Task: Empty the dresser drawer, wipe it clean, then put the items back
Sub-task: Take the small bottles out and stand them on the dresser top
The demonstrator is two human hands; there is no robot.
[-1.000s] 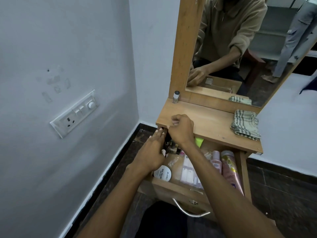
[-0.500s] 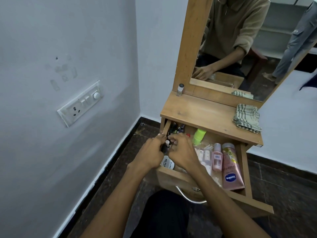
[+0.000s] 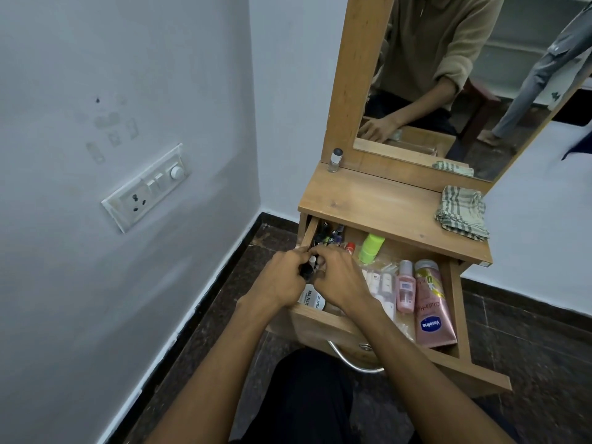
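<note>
I count two hands at the open drawer; inside, one pink Vaseline tube and one small pink bottle at 3 o'clock, one green bottle at 12 — on top, one folded cloth, one small vial.

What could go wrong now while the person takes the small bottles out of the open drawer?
Both hands, left and right, pinch several small nail polish bottles together; one could slip and fall. The drawer is pulled far out and crowded, so the forearms might knock the Vaseline tube or tip the drawer.
</note>
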